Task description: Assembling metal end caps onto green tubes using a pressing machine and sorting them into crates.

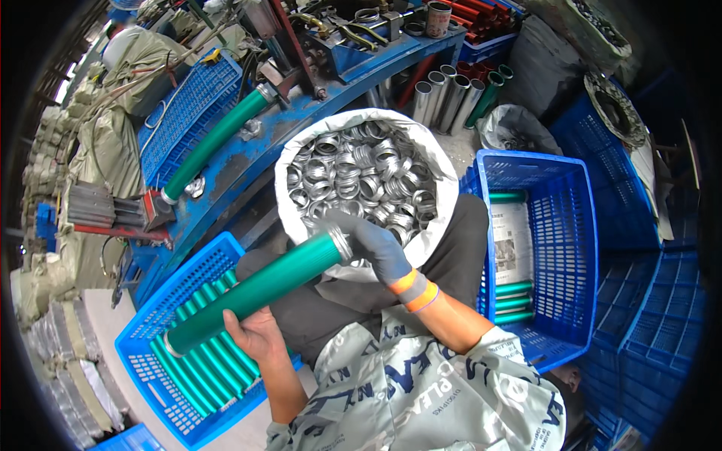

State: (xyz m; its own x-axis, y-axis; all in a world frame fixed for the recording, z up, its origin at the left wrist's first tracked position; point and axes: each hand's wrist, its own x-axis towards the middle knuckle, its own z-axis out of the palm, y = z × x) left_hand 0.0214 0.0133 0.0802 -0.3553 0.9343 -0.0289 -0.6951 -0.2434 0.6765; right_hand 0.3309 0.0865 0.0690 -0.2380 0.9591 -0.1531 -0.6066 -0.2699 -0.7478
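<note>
A long green metal tube (263,286) lies slantwise over my lap, its right end higher than its left. My bare left hand (257,332) grips it from below near the lower left end, thumb along its side. At the upper right end sits a silver threaded ring (341,243). My right hand (374,246), in a grey-blue glove with an orange cuff, closes on that ring; its fingertips are blurred. Just beyond is a white sack (445,177) full of loose silver rings (361,177). Below the tube, a blue crate (134,353) holds several green tubes (210,353).
Right of my legs stands another blue crate (587,248) with a few green tubes and printed paper inside. A blue bench (248,165) carries a clamped green tube (218,143). Silver, red and green tubes (455,94) stand upright behind the sack. Stacked crates (654,316) line the right.
</note>
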